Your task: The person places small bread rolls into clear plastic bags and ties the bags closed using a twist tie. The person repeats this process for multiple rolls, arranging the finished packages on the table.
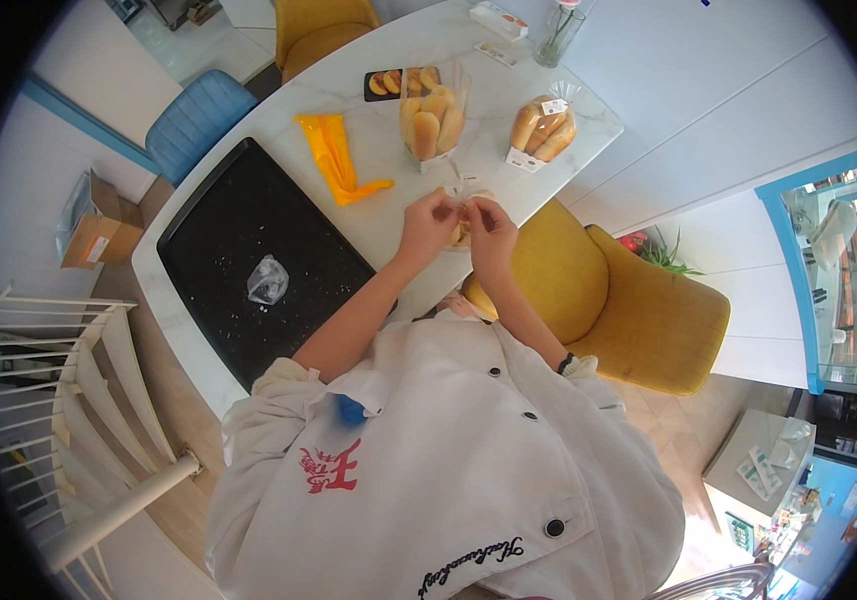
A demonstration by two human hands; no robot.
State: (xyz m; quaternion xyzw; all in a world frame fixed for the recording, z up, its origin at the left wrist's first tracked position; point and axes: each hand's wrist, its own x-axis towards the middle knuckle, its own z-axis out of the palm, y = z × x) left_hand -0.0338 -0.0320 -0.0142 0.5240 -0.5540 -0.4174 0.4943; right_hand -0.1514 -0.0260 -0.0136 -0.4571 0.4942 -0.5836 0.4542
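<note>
Both hands meet at a clear plastic bread bag (473, 184) near the table's front edge. My left hand (428, 221) pinches the bag's gathered neck from the left. On the other side, the fingertips of my right hand (493, 229) pinch it too. Most of the contents are hidden behind my fingers; some bread (460, 237) shows between them. Just beyond stands an open-topped clear bag of bread rolls (437, 124). To its right is another bag of rolls (541, 129), gathered at the top, with a small white tag.
A black baking tray (248, 202) bears crumbs and a crumpled plastic bag (268, 280). Yellow piping bag (334, 157), small black tray of bread slices (379, 84), glass vase (559, 37) and white box (499, 21) share the marble table (496, 142). A yellow chair (559, 270) adjoins its right side.
</note>
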